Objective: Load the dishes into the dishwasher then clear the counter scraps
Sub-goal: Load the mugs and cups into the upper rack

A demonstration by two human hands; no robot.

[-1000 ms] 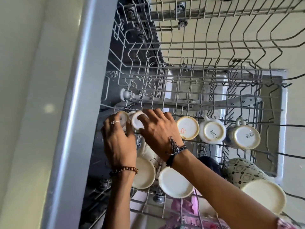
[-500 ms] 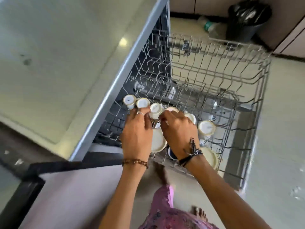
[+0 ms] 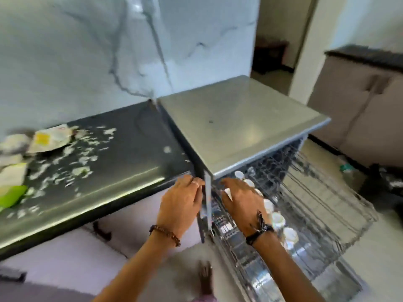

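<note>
View change: half a second ago the camera looked down into the rack; now it is raised, taking in the black counter (image 3: 113, 153), the marble wall and the dishwasher (image 3: 237, 125) top.
Left hand (image 3: 180, 205): earlier over the cups, now left of the dishwasher's front edge, fingers loosely bent, holding nothing visible.
Right hand (image 3: 241, 201): over the near-left part of the upper rack (image 3: 322, 192), fingers spread and relaxed; whether it touches a cup cannot be told through the blur.
Cups (image 3: 277, 219): about six white upturned ones in a row along the rack's left side, count uncertain.
Scraps (image 3: 72, 158): many pale bits scattered on the counter's left half, with three or so wrappers at the far left.
Bracelets: one on each wrist.
Ring: one, left hand.
</note>
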